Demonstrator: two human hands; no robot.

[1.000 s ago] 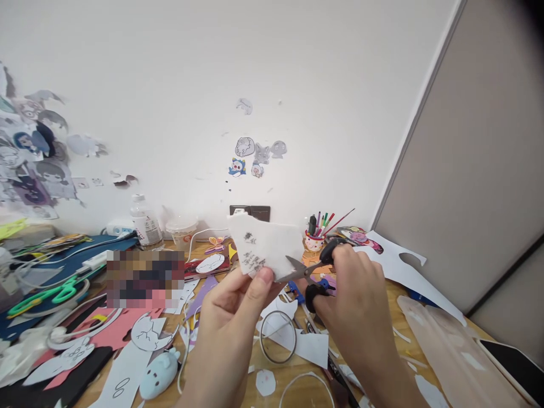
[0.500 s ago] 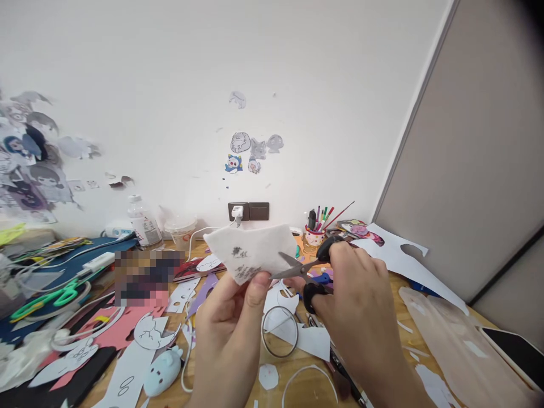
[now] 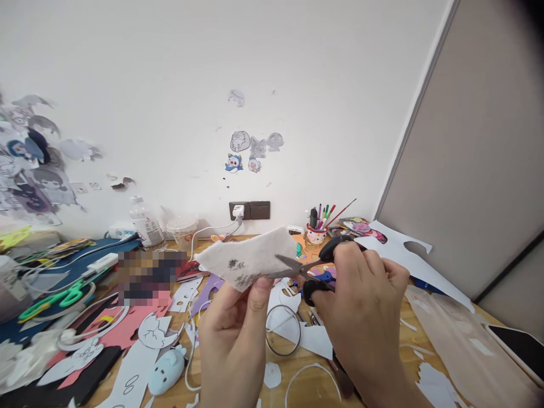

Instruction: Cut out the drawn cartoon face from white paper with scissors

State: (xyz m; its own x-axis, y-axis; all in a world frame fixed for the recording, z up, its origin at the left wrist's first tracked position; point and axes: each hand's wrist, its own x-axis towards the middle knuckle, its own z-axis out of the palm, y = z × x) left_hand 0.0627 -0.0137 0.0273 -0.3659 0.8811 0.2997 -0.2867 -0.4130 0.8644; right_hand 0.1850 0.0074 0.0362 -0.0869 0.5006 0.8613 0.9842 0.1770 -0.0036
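My left hand (image 3: pixel 238 334) pinches the lower edge of a soft white piece (image 3: pixel 255 249), felt or tissue by its look, with dark smudged marks near its bottom. My right hand (image 3: pixel 361 300) grips black-handled scissors (image 3: pixel 301 268), thumb in the lower loop and fingers at the upper one. The scissor blades are parted and point left. One blade lies across the front of the white piece; the lower tip is close to my left thumb, and I cannot tell whether it touches.
Paper offcuts (image 3: pixel 317 340) and a clear round ring (image 3: pixel 283 330) lie below my hands. A blue squishy toy (image 3: pixel 167 371) and green scissors (image 3: pixel 55 300) are at left. A pen cup (image 3: pixel 317 233) stands behind, near the wall socket (image 3: pixel 250 210). A phone (image 3: pixel 516 351) lies far right.
The white piece has tilted, its left end moving lower and further left. Both hands, with the scissors, have shifted slightly right in view; the blades remain parted.
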